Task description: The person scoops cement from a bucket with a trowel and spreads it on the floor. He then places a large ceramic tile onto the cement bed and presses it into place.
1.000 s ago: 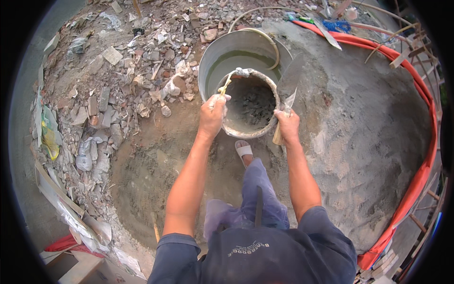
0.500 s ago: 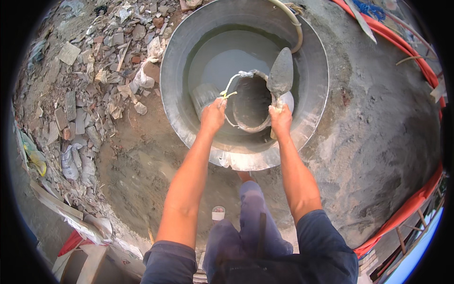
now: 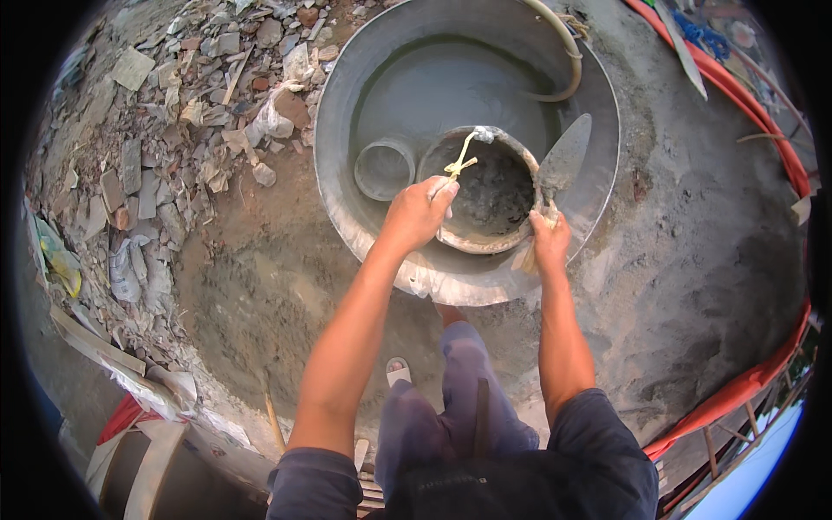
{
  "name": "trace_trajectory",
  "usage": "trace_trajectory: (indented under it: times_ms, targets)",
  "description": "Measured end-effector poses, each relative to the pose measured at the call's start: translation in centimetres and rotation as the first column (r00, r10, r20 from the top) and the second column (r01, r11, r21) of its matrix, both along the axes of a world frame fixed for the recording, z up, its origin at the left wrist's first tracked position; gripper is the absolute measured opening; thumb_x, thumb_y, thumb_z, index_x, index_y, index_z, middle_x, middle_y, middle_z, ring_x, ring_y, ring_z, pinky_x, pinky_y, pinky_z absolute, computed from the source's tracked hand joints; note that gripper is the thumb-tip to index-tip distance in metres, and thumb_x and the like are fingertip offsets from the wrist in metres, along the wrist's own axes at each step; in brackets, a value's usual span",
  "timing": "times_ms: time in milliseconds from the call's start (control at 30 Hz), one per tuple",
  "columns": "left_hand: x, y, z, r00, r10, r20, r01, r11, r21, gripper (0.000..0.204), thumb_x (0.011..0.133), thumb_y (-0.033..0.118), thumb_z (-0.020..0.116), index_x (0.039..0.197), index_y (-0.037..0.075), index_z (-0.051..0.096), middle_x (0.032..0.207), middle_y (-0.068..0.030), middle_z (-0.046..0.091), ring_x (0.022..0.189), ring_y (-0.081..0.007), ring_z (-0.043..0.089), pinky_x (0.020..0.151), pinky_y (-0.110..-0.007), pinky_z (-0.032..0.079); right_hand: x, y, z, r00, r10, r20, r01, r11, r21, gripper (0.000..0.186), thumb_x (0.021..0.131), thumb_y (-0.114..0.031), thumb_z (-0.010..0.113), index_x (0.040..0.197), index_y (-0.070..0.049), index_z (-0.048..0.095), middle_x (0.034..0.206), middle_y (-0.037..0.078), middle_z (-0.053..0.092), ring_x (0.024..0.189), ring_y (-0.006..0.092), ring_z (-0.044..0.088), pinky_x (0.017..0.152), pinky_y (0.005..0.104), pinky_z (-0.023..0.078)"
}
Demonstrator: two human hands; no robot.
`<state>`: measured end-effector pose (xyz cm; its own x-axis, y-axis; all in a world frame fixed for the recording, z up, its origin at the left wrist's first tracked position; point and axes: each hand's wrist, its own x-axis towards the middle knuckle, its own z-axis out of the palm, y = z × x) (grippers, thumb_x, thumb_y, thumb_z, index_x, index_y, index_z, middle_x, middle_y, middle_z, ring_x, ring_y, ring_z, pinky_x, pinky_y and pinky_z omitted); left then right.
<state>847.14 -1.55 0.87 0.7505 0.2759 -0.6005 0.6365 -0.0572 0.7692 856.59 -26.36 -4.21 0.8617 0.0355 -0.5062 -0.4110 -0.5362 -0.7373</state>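
Bucket (image 3: 481, 249): round, dull grey, mouth up; pos. inside tub (image 3: 336, 165), near half (near = person's side). Resting or hanging: cannot tell.
Bucket fill: wet grey mix (image 3: 494, 195), lumpy surface.
Cord (image 3: 462, 163): thin, pale yellow, knotted; runs from far edge of bucket rim to L hand (image 3: 422, 208), over near half of tub.
L hand grip: closed on cord; pos. over near half of tub, L of ctr.
R hand (image 3: 549, 239) grip: closed around trowel (image 3: 568, 154); pos. over near R part of tub, just beside bucket rim. Contact w/ rim: cannot tell.
Trowel blade: pointed, grey, lying toward R wall of tub; grip end toward near rim of tub.
Tub type: lg., round, grey metal, sloped wall; holds murky grey water (image 3: 451, 78).
Small container (image 3: 386, 156): round, grey, open top; in L part of tub, beside bucket.
Hose (image 3: 575, 69): pale, over far R rim of tub, bent down to water.
Foot (image 3: 398, 373): in light sandal, on ground, near side of tub.
Rubble (image 3: 147, 139): broken brick, stone, scrap; L of tub.
Grey bed (image 3: 693, 260): smeared over ground, R of tub.
Red strip (image 3: 728, 78): curved, R of tub, well apart.
Stick (image 3: 275, 420): near L of tub, well apart.
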Motion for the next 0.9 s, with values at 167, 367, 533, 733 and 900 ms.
trace_trajectory:
  times_ms: [167,367,533,733,900]
  targets:
    - [-2.5,0.5,7.9,0.98,0.181,0.08,-0.18,0.983,-0.022,0.033,0.085,0.028,0.064,0.11,0.006,0.065,0.076,-0.0078,0.065,0.071,-0.016,0.061,0.07,-0.031,0.047,-2.2,1.1,9.2,0.999,-0.033,0.013,0.03,0.979,0.204,0.023,0.083,-0.014,0.067,0.1,0.001,0.059,0.088,0.003,0.06,0.078,0.0103,0.055,0.072,0.0283,0.046]
    - [-12.1,-0.9,10.9,0.89,0.453,0.055,-0.451,0.852,0.267,0.042,0.087,0.026,0.062,0.119,-0.001,0.058,0.105,-0.0182,0.065,0.098,-0.0247,0.062,0.086,-0.036,0.046,-6.6,2.7,19.7,0.991,-0.081,-0.105,0.11,0.943,0.313,0.019,0.085,-0.011,0.066,0.099,-0.003,0.057,0.089,0.001,0.058,0.08,0.009,0.052,0.074,0.0264,0.044]
    - [-17.2,-4.1,7.1,0.813,0.541,-0.216,-0.57,0.816,-0.101,0.044,0.097,0.032,0.047,0.126,0.001,0.054,0.113,-0.0125,0.063,0.101,-0.024,0.062,0.084,-0.037,0.049,-8.9,5.9,25.2,0.971,-0.093,-0.221,0.181,0.888,0.423,0.013,0.086,-0.007,0.065,0.095,-0.006,0.055,0.087,0.0,0.056,0.079,0.008,0.052,0.072,0.0252,0.043]
    - [-17.9,-5.0,5.6,0.692,0.536,-0.484,-0.706,0.642,-0.299,0.031,0.097,0.027,0.044,0.108,0.005,0.062,0.087,-0.0054,0.066,0.069,-0.016,0.062,0.057,-0.032,0.049,-12.0,8.3,28.0,0.985,0.124,-0.12,-0.06,0.9,0.432,0.014,0.086,-0.007,0.064,0.096,-0.006,0.054,0.086,-0.001,0.054,0.077,0.0071,0.05,0.069,0.0244,0.042]
    - [-17.9,-6.4,5.7,0.712,0.519,-0.473,-0.692,0.629,-0.353,0.028,0.095,0.027,0.045,0.088,0.005,0.062,0.066,-0.0032,0.058,0.047,-0.011,0.047,0.038,-0.027,0.031,-11.8,8.3,29.3,0.981,0.156,-0.119,-0.092,0.901,0.424,0.014,0.087,-0.007,0.064,0.096,-0.007,0.053,0.084,-0.002,0.053,0.073,0.0057,0.048,0.065,0.023,0.041]
